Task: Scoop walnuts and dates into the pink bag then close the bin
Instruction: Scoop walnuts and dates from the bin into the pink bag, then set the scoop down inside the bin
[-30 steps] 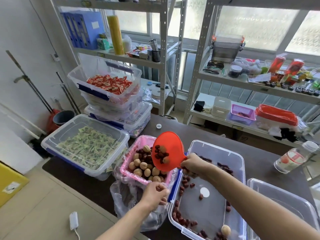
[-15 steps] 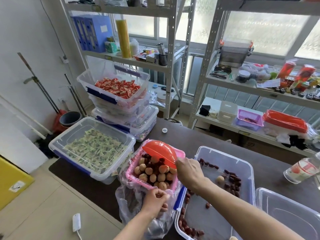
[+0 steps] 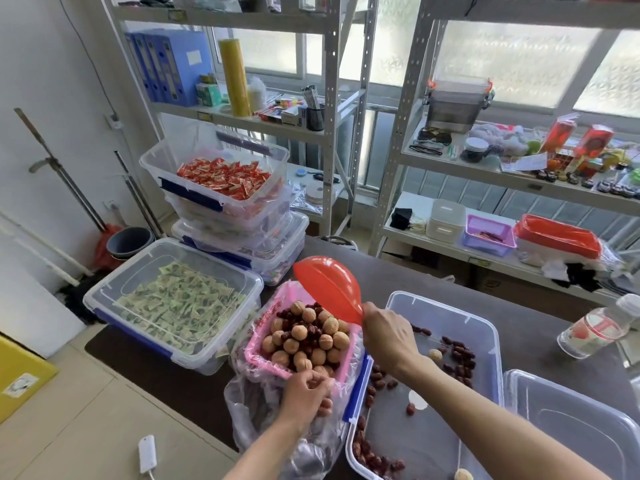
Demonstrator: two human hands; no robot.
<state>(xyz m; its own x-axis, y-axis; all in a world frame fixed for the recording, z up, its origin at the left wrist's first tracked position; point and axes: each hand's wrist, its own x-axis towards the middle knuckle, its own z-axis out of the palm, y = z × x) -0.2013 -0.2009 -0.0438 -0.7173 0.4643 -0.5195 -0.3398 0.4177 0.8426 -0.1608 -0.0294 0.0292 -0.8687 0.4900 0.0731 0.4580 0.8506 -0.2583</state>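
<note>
Right of the pink bag (image 3: 263,327), touching it, sits the clear date bin (image 3: 481,327) you're scooping from, its long axis running away from you; your right hand (image 3: 389,337) hovers over its near-left corner, so that's the hand closer to the next scoop. Only scattered dates (image 3: 457,355) and a couple of stray walnuts (image 3: 435,355) are left along its edges. The bag is heaped to the brim with walnuts and dates (looks close to full to me). Your right hand is closed on the handle of the red scoop (image 3: 329,289), tipped bowl-down over the bag's far right corner. Your left hand (image 3: 306,393) pinches the bag's near rim, holding it open. No bin lid that I can pick out.
</note>
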